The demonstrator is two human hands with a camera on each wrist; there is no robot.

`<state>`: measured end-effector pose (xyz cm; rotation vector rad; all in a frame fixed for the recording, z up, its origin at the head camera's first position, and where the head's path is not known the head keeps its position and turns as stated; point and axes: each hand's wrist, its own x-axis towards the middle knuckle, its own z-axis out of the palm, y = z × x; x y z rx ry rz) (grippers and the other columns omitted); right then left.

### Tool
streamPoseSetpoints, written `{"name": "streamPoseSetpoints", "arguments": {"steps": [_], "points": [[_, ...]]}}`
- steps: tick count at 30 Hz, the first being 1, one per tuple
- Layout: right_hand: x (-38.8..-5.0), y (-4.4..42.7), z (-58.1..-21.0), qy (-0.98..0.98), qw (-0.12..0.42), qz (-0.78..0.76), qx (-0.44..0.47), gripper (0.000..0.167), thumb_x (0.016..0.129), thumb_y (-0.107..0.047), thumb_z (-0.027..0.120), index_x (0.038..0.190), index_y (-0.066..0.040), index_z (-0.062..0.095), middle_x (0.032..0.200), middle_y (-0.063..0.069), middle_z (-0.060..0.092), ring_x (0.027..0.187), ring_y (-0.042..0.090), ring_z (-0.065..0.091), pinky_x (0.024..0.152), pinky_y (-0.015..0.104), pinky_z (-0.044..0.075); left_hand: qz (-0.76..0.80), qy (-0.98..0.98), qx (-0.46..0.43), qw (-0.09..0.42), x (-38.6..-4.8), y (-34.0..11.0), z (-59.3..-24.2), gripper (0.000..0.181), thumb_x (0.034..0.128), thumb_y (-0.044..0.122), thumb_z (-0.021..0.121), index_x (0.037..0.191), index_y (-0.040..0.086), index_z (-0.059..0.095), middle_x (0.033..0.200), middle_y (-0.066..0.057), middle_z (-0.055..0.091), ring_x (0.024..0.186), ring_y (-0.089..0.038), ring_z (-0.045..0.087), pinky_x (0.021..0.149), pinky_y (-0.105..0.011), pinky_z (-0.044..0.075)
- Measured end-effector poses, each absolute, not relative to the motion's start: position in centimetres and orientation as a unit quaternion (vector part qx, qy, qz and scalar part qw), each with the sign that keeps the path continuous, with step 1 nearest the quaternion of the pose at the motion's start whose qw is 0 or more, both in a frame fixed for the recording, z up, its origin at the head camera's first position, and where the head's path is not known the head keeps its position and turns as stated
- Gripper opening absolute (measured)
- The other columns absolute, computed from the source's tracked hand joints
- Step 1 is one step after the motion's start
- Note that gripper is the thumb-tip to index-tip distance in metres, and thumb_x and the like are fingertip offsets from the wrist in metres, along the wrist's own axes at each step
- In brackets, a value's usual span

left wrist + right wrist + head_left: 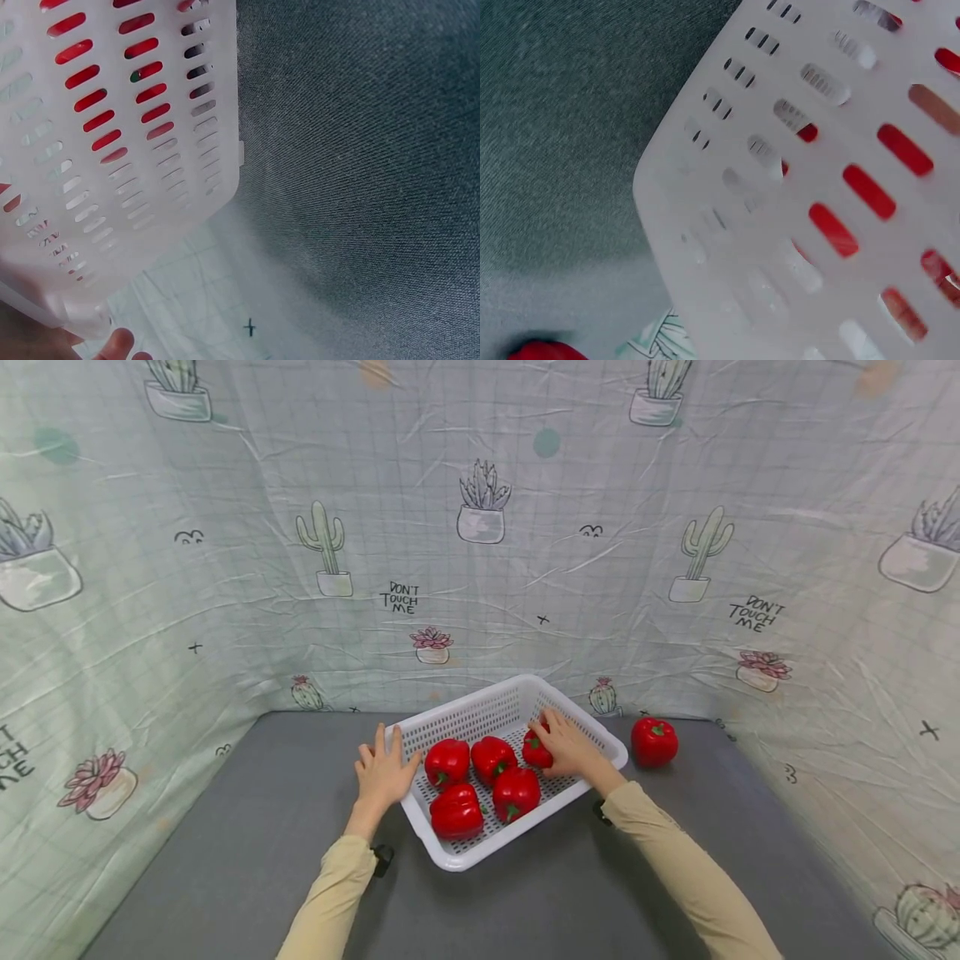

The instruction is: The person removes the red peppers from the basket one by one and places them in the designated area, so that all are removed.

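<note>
A white plastic basket (480, 852) with slotted walls stands at an angle on the table, with several red bell peppers in it. At its right end, my right hand (567, 747) reaches over the rim and grips a red bell pepper (534, 750), which the hand partly covers. My left hand (384, 774) rests at the left end of the rim, fingers spread and fairly straight. In the left wrist view only some fingertips (116, 346) show, below the basket wall (161, 165). The right wrist view shows the basket's slotted side (727, 187), with red behind it; that hand is mostly hidden.
Another red bell pepper (654, 742) stands on the grey table (247, 843), right of the basket near the back edge. A wrinkled sheet (480, 585) printed with cacti hangs behind and at both sides.
</note>
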<state>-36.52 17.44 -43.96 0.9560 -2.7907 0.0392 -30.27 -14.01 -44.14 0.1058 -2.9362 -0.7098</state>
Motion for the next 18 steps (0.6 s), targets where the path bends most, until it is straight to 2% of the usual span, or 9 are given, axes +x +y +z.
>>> {"name": "streamPoseSetpoints", "arguments": {"steps": [5, 12, 18], "points": [[-36.4, 17.8, -43.5, -0.937, 0.114, -0.008, 0.33, 0.078, 0.061, -0.035, 0.078, 0.124, -0.003, 0.045, 0.121, 0.016, 0.038, 0.112, 0.028, 0.035, 0.091, 0.045, 0.039, -0.237, -0.969, 0.034, 0.063, -30.3, -14.1, -44.1, 0.069, 0.0898, 0.042, 0.041, 0.142, 0.002, 0.02, 0.148, -0.021, 0.005, 0.113, -0.043, 0.017, 0.088, -0.059, 0.02], [-35.4, 18.5, -42.5, -0.935, 0.13, -0.024, 0.33, 0.077, 0.066, -0.04, 0.072, 0.128, -0.003, 0.044, 0.128, 0.015, 0.046, 0.119, 0.03, 0.04, 0.094, 0.052, 0.037, -0.233, -0.969, 0.036, 0.071, -30.1, -14.0, -44.2, 0.068, 0.0895, 0.04, 0.043, 0.141, 0.002, 0.021, 0.147, -0.022, 0.007, 0.112, -0.043, 0.019, 0.087, -0.058, 0.021], [-34.5, 19.4, -41.5, -0.927, 0.18, -0.033, 0.327, 0.075, 0.068, -0.043, 0.069, 0.129, -0.006, 0.044, 0.126, 0.013, 0.05, 0.115, 0.028, 0.045, 0.092, 0.052, 0.038, -0.233, -0.969, 0.035, 0.073, -30.2, -14.0, -44.2, 0.068, 0.0897, 0.04, 0.043, 0.141, 0.002, 0.021, 0.148, -0.021, 0.007, 0.113, -0.042, 0.019, 0.088, -0.059, 0.02]]}}
